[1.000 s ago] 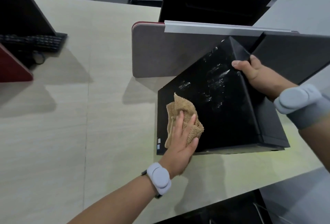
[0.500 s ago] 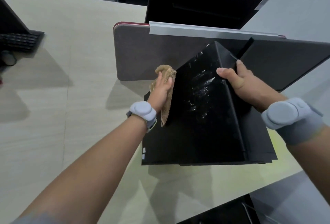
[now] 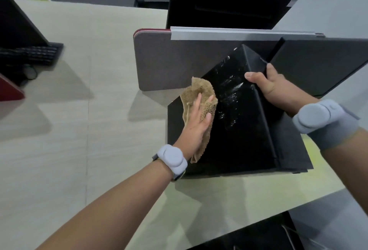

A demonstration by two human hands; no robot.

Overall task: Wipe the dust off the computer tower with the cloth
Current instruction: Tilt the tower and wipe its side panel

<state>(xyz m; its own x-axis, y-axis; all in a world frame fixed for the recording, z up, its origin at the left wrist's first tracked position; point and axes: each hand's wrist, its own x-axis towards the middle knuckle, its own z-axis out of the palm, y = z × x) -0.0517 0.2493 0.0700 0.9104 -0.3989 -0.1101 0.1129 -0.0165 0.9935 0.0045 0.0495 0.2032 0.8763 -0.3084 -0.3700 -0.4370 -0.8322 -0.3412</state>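
Computer tower stood on the desk, beside the partition.
The cloth is pressed near the panel's left edge by the straight-fingered left hand; the top ridge is gripped by the right hand. Open desk lies leftward.

Office: desk with partition, keyboard, monitor.

- The left hand is lying flat, fingers straight, pressing on the cloth, its forearm reaching in from the lower left.
- The right hand is gripping the top ridge of the computer tower, thumb on the near face, fingers curling over the far side, forearm entering from the right.
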